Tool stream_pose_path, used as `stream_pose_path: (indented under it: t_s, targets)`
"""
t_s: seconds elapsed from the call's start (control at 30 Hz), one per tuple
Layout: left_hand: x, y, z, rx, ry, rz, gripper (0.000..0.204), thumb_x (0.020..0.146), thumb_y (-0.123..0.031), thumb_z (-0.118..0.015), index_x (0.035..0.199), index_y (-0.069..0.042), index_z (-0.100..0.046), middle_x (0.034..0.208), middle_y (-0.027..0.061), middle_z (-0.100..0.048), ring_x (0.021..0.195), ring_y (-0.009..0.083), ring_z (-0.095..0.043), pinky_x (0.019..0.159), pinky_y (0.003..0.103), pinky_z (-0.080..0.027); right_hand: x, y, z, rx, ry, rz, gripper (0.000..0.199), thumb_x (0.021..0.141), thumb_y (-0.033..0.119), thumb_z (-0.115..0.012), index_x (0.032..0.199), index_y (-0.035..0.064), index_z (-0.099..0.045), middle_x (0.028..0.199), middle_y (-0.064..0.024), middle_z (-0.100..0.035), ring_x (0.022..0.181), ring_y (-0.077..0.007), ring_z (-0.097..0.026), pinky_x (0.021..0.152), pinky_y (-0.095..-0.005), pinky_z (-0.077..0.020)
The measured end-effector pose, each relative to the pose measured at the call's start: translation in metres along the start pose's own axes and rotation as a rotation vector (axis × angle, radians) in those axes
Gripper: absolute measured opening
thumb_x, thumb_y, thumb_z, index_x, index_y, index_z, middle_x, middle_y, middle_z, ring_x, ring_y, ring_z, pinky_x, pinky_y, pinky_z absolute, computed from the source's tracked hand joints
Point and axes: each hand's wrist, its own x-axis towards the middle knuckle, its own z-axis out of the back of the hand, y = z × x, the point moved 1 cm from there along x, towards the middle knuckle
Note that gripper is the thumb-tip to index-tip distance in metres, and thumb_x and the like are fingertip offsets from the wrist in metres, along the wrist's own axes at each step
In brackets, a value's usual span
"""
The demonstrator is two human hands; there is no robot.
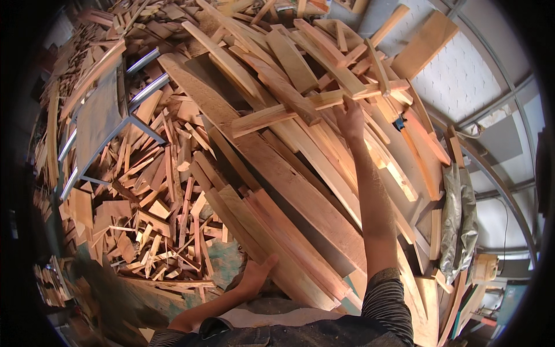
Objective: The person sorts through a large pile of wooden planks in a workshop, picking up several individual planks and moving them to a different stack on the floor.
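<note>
My right hand (350,118) reaches far over the wood stack, its fingers closed on a wooden strip (266,120) that lies crosswise over other boards. Near my body, my left hand (255,279) is at the outer side of a long wooden board (248,228), gripping its edge; some of its fingers are hidden. Beside that board runs a reddish plank (292,237). A wider brown plank (306,194) lies further right, between my two arms. A short stick (292,95) crosses the strip left of my right hand.
Left of the stack, a heap of small offcuts (162,225) covers the floor. A metal-legged table or stand (104,110) rests tilted among the scraps at the upper left. Grey plastic sheeting (457,222) hangs at the right, near a metal-framed wall (462,69).
</note>
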Motion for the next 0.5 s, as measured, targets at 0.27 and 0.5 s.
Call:
stream_pose_path:
  t_s: [0.27,0.5]
  targets:
    - [-0.011,-0.021,-0.001,0.005,0.015,0.041,0.074,0.094,-0.038,-0.074,0.142,0.006,-0.039,0.138,0.0158,-0.053,0.123,0.0224,-0.054,0.102,0.035,-0.046,0.005,0.086,-0.056,-0.132,0.386,0.086,0.043,0.088,0.039,-0.068,0.105,0.0000,-0.069,0.104,-0.0251,-0.070,0.097,-0.0434,-0.066,0.083,-0.0524,-0.0518]
    - [0.010,0.013,0.003,-0.052,0.081,-0.188,0.066,0.093,-0.028,-0.075,0.139,0.006,-0.041,0.133,0.0144,-0.056,0.120,0.0217,-0.055,0.100,0.034,-0.047,-0.103,0.055,0.033,-0.155,0.220,0.178,0.031,0.084,0.025,-0.069,0.106,0.0037,-0.064,0.100,-0.0231,-0.067,0.096,-0.0420,-0.065,0.084,-0.0510,-0.0514]
